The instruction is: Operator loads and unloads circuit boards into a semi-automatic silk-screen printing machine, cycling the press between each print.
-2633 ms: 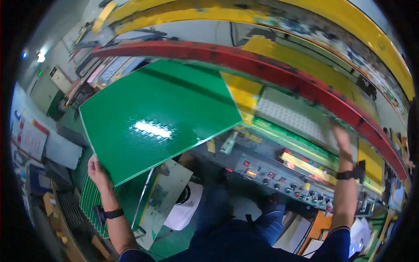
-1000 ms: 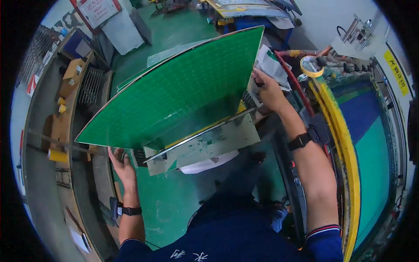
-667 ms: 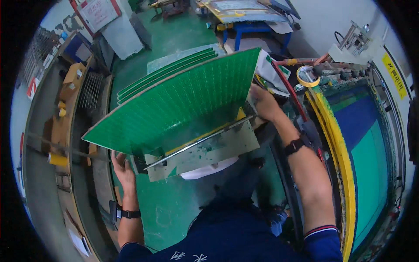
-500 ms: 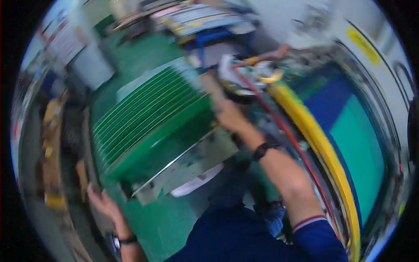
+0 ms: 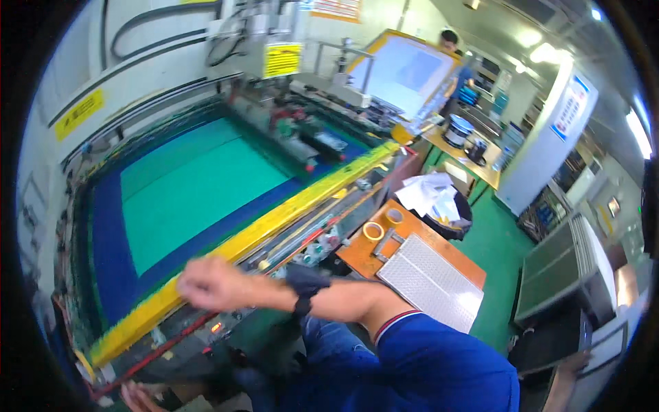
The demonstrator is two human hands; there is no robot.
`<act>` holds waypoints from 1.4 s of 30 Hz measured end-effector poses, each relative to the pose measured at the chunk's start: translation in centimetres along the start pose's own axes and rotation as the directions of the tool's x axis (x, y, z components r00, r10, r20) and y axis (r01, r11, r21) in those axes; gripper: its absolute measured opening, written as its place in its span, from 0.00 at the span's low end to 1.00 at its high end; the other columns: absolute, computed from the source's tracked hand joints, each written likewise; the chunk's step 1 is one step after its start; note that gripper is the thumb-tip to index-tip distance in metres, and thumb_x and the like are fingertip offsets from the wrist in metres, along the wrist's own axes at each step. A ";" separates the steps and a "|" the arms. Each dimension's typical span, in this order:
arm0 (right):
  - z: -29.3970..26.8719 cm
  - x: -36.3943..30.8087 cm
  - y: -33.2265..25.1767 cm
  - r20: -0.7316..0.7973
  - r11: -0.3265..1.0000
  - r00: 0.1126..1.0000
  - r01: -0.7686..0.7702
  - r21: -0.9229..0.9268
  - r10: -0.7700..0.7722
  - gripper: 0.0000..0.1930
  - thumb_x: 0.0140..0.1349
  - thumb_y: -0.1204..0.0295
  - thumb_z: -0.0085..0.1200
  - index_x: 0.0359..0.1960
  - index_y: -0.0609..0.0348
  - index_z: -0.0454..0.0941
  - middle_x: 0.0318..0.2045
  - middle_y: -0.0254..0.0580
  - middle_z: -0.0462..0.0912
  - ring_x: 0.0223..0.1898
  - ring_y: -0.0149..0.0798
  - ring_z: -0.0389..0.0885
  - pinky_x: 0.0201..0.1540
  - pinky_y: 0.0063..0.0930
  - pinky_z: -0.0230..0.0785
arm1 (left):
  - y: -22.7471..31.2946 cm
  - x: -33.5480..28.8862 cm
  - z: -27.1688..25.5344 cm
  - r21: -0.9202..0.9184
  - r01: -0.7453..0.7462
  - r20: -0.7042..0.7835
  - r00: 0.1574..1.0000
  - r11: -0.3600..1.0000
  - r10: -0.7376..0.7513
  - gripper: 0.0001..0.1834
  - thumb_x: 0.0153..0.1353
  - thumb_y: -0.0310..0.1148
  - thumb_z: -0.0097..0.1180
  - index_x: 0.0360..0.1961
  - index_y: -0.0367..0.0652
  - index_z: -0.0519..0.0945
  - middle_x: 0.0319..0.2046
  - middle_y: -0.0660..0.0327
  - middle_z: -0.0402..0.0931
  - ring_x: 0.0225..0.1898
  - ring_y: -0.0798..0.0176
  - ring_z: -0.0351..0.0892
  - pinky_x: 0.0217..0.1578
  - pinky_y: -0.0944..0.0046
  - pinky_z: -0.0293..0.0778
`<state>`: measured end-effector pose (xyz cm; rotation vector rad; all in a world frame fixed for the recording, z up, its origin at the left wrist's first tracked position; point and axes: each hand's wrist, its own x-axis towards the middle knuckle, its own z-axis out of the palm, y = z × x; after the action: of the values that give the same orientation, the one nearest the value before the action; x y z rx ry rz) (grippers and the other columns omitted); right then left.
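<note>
My right hand is closed in a fist above the near yellow bar of a large screen-printing frame. Nothing sticks out of its blurred fingers. A dark band sits on that wrist. Low at the left edge, my left hand shows only in part, its fingers apart, close to the end of a red rail. Beyond the bar lies the green mesh screen with its dark blue border. A dark squeegee carriage stands across the screen's far part.
An orange board carries tape rolls and a perforated metal plate. Behind it stands a black bin with crumpled white paper. A wooden table holds tubs. Another person is at the back. Grey racks stand right.
The view has swung round to the right, so the screen now lies at my left. The green ribbed rack has left the picture. My right hand now shows as a fist over the yellow bar.
</note>
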<state>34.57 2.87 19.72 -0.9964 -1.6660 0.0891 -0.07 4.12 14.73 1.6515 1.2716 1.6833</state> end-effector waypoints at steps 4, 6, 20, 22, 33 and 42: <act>-13.1 -2.5 6.0 -0.369 0.917 0.915 -0.278 -0.285 0.163 0.08 0.55 0.71 0.57 0.22 0.62 0.76 0.14 0.41 0.73 0.16 0.34 0.71 0.19 0.30 0.62 | -3.9 9.4 9.5 -0.151 -0.024 0.260 0.964 0.988 0.062 0.18 0.68 0.34 0.46 0.56 0.38 0.70 0.40 0.61 0.74 0.34 0.71 0.70 0.34 0.72 0.66; -15.2 -3.8 7.8 -0.418 0.873 0.869 -0.401 -0.277 0.266 0.10 0.56 0.70 0.57 0.21 0.64 0.75 0.11 0.39 0.68 0.14 0.29 0.65 0.18 0.27 0.59 | -4.1 11.9 12.6 -0.162 -0.006 0.274 0.960 0.987 0.051 0.16 0.68 0.34 0.46 0.53 0.38 0.72 0.34 0.65 0.71 0.29 0.75 0.65 0.28 0.75 0.61; -15.0 -5.5 7.5 -0.439 0.944 0.897 -0.187 -0.270 0.052 0.07 0.54 0.74 0.56 0.22 0.60 0.73 0.16 0.42 0.70 0.17 0.40 0.71 0.19 0.32 0.61 | -4.0 13.1 14.1 -0.022 0.062 0.275 0.960 0.998 -0.054 0.12 0.68 0.36 0.46 0.42 0.40 0.78 0.22 0.72 0.64 0.22 0.80 0.56 0.22 0.77 0.51; -14.4 -10.0 6.1 -0.325 0.965 0.944 -0.127 -0.229 0.048 0.05 0.55 0.75 0.53 0.23 0.61 0.73 0.19 0.40 0.72 0.19 0.39 0.71 0.23 0.30 0.63 | -5.0 13.5 13.7 0.017 0.019 0.307 0.951 1.000 -0.024 0.12 0.68 0.36 0.47 0.42 0.40 0.78 0.23 0.72 0.65 0.22 0.80 0.57 0.22 0.78 0.53; -18.2 -52.4 8.8 -0.338 0.331 -0.570 -0.119 0.936 0.749 0.11 0.65 0.60 0.48 0.34 0.53 0.72 0.21 0.31 0.72 0.18 0.27 0.67 0.19 0.18 0.58 | -3.4 13.1 14.0 0.037 0.061 0.215 0.974 0.997 -0.068 0.11 0.67 0.36 0.49 0.43 0.42 0.79 0.23 0.72 0.68 0.22 0.81 0.58 0.22 0.78 0.53; -21.8 -55.7 8.5 -0.388 0.444 -0.662 -0.093 0.891 0.641 0.15 0.71 0.59 0.38 0.38 0.58 0.68 0.27 0.38 0.77 0.22 0.30 0.73 0.19 0.18 0.64 | -4.1 13.1 14.6 -0.049 0.079 0.218 0.974 0.996 -0.066 0.10 0.67 0.33 0.48 0.43 0.40 0.78 0.23 0.72 0.68 0.21 0.82 0.56 0.20 0.79 0.51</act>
<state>57.67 -36.70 -19.59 -0.9317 0.8259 0.2071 10.33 21.26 15.98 1.6817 1.1529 1.4391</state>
